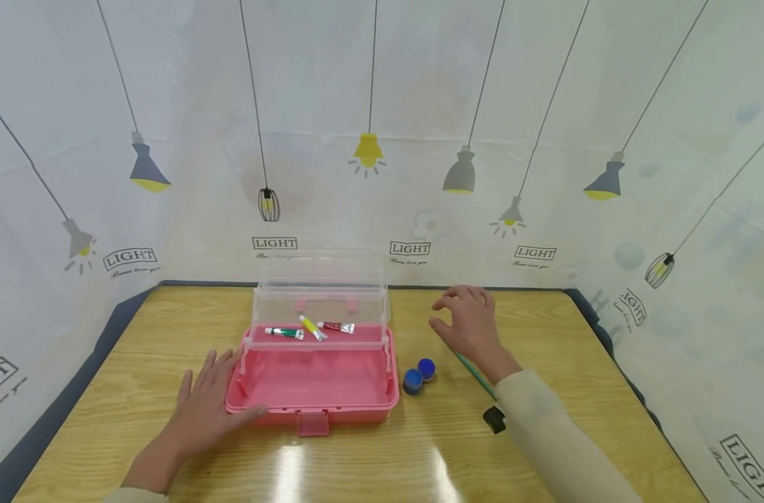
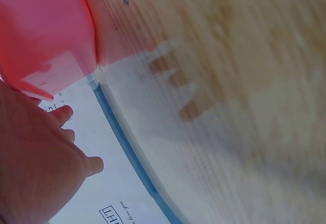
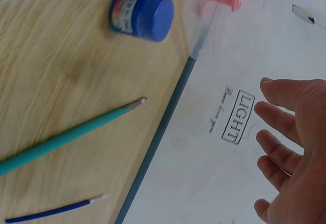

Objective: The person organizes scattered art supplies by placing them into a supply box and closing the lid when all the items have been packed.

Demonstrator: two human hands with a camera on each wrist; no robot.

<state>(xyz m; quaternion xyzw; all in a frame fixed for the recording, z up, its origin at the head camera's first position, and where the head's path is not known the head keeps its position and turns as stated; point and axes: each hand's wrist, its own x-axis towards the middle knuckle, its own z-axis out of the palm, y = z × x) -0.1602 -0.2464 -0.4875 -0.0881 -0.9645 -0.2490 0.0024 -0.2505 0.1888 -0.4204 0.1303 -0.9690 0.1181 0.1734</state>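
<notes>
A pink plastic box [image 1: 356,417] stands on the table with its clear lid [image 1: 321,304] raised. My left hand [image 1: 207,402] rests at its left side, fingers spread and thumb along the front rim. In the clear upper part lie a green paint tube [image 1: 285,333], a yellow tube [image 1: 311,326] and a dark red tube [image 1: 335,327]. Raised over the table to the right, my right hand [image 1: 472,325] holds nothing, its fingers loosely bent. Two blue paint jars [image 3: 153,18] stand just right of the box. Beneath the right hand lies a teal paintbrush [image 3: 66,139].
A thinner blue brush [image 3: 51,212] lies beside the teal one, seen only in the right wrist view. Next to the right sleeve is a small black object [image 1: 494,420]. White cloth printed with lamps [image 1: 331,105] surrounds the wooden table [image 1: 356,468] at the back and sides.
</notes>
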